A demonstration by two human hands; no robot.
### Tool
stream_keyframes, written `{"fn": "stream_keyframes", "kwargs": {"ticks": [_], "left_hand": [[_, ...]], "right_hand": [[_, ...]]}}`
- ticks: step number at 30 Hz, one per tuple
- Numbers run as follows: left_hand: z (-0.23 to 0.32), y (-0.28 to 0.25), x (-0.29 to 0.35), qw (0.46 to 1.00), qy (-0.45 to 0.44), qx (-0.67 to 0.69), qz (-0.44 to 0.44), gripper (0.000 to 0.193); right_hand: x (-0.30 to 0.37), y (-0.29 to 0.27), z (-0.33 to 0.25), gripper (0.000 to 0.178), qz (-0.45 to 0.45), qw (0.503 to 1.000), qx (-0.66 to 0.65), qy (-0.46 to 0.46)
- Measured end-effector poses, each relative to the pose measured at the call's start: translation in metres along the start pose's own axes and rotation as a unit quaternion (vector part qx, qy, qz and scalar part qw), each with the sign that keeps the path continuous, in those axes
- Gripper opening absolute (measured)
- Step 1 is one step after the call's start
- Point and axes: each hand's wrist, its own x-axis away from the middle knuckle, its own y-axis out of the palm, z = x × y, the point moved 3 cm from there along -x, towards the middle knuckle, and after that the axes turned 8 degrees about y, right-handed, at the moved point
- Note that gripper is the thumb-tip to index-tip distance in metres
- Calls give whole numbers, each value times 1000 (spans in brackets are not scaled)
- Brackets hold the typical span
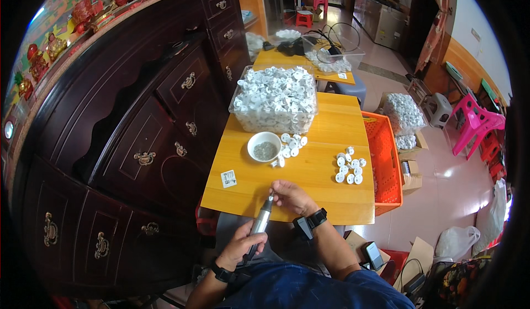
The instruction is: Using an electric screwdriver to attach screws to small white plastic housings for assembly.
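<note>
My left hand (243, 241) is wrapped round a silver and black electric screwdriver (261, 218), which tilts up and slightly right at the table's front edge. The fingers of my right hand (295, 198) are pinched together at the screwdriver's tip; whatever is between them is too small to make out. Beyond my hands stands a white bowl (252, 142) with small grey metal pieces in it. White round plastic parts (294, 151) lie in a loose pile just right of the bowl. Another group of these parts (358, 170) is spread near the table's right side.
A clear plastic tub (276, 122) heaped with white parts fills the table's far left. A square printed label (228, 179) lies left of the bowl. An orange basket (393, 165) borders the table's right edge; a dark wooden cabinet (127, 121) stands along the left.
</note>
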Motion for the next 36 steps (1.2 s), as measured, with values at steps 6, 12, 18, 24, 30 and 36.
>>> {"fn": "stream_keyframes", "kwargs": {"ticks": [6,12,18,24,30,36], "left_hand": [[-2,2,-6,1000,7,15,7,20],[0,4,-5,998,9,-53,30,27],[0,5,-5,980,25,-182,74,31],[-4,-4,-6,992,32,-112,45,27],[2,0,-6,999,32,-23,15,24],[3,-5,-8,998,41,-25,41,31]], "right_hand": [[-2,1,6,20,-3,996,-91,-12],[-5,-2,10,18,19,998,-57,-2],[-3,7,8,20,44,999,-29,16],[-4,12,10,22,44,998,-42,6],[-5,7,6,24,3,999,-34,-16],[-1,14,-11,25,21,999,-18,-21]]}}
